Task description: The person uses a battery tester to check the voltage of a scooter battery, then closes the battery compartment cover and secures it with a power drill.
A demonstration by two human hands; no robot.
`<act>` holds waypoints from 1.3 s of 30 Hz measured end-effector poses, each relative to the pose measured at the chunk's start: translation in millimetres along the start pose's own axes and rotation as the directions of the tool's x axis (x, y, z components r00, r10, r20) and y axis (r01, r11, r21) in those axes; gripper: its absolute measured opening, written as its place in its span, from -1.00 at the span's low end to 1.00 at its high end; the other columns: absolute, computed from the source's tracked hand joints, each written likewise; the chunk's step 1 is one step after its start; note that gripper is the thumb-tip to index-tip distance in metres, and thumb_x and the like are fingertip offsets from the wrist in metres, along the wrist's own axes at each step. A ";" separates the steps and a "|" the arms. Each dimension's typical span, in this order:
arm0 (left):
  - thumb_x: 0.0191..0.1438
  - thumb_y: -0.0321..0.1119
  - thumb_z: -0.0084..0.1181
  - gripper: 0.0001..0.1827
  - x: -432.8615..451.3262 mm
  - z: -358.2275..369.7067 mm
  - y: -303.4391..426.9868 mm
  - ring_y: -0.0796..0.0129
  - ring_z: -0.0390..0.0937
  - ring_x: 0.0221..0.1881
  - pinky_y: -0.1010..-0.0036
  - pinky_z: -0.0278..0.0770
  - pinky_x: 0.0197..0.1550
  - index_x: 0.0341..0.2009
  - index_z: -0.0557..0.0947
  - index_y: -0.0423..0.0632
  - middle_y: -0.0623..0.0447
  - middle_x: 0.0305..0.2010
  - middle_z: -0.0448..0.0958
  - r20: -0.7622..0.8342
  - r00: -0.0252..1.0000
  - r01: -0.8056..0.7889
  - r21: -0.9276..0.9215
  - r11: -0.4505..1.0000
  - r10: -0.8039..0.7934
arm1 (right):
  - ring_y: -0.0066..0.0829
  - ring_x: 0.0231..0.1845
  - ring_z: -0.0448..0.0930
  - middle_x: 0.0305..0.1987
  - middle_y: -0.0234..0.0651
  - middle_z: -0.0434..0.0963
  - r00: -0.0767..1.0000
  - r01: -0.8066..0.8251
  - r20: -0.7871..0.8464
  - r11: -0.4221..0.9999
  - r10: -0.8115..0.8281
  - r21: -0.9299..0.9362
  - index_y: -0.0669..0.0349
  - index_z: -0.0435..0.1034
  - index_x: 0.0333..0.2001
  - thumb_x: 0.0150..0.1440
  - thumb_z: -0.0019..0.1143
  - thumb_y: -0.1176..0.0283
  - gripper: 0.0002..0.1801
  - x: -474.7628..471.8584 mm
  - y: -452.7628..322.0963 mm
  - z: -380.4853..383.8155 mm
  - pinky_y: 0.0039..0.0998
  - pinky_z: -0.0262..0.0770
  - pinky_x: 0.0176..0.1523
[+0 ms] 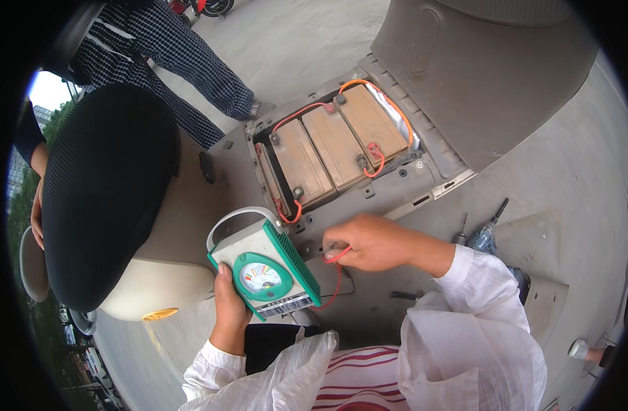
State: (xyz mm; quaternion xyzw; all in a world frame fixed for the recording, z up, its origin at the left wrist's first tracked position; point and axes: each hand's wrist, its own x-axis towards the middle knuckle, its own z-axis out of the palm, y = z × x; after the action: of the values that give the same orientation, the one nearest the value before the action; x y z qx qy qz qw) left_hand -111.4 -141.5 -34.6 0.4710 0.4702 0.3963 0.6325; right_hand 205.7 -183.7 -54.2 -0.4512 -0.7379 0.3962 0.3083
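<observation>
My left hand (231,303) grips the side of a green and white analog battery tester (262,269) with a needle dial and a raised grey carrying handle. To the right of the tester, my right hand (368,244) pinches a red cable (337,293), whose end is partly hidden by the fingers. Beyond both hands, several dusty brown batteries (334,146) stand side by side in the open floor compartment of a scooter. Red jumper wires (292,218) join some of their terminals, and an orange cable (396,108) curves over the far right battery.
The scooter's black seat (111,195) is at left, its brown front panel (483,77) at upper right. A blue cordless drill (483,239) lies right of my right arm, near a removed floor panel (540,246). A person in checked trousers (185,67) stands beyond the seat.
</observation>
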 end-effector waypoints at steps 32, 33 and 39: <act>0.35 0.19 -0.17 -0.26 -3.3 -1.0 6.2 0.16 0.56 0.11 0.29 0.53 0.16 0.23 0.36 -0.30 -0.16 0.15 0.51 -0.020 0.997 -0.070 0.058 0.996 0.071 | 0.11 -0.35 0.59 -0.43 0.00 0.58 0.999 0.039 0.031 0.999 -0.040 0.020 0.24 0.50 -0.24 0.11 0.18 0.34 -0.79 0.2 11.3 8.2 -0.02 0.48 -0.27; 0.35 0.20 -0.18 -0.27 -2.9 -4.5 4.8 0.15 0.55 0.12 0.26 0.54 0.16 0.27 0.33 -0.24 -0.14 0.17 0.50 -0.003 0.998 -0.070 0.068 0.995 0.071 | 0.12 -0.35 0.59 -0.43 0.01 0.58 0.999 0.042 0.026 0.999 -0.042 0.019 0.24 0.50 -0.24 0.11 0.18 0.34 -0.79 0.0 11.2 8.4 -0.01 0.47 -0.27; 0.35 0.19 -0.17 -0.26 -4.9 0.3 6.0 0.16 0.55 0.11 0.28 0.52 0.16 0.24 0.36 -0.31 -0.16 0.16 0.51 -0.026 0.997 -0.068 0.057 0.996 0.069 | 0.14 -0.35 0.57 -0.43 0.03 0.56 0.999 0.027 0.038 1.000 -0.027 -0.004 0.25 0.49 -0.24 0.11 0.19 0.32 -0.77 -1.4 17.9 10.7 0.01 0.46 -0.27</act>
State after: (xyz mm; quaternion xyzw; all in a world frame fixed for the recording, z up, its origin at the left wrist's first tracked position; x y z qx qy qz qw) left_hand -112.7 -144.8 -27.7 0.4989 0.4736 0.4109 0.5984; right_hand 205.1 -183.3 -75.1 -0.4344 -0.7505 0.3985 0.2986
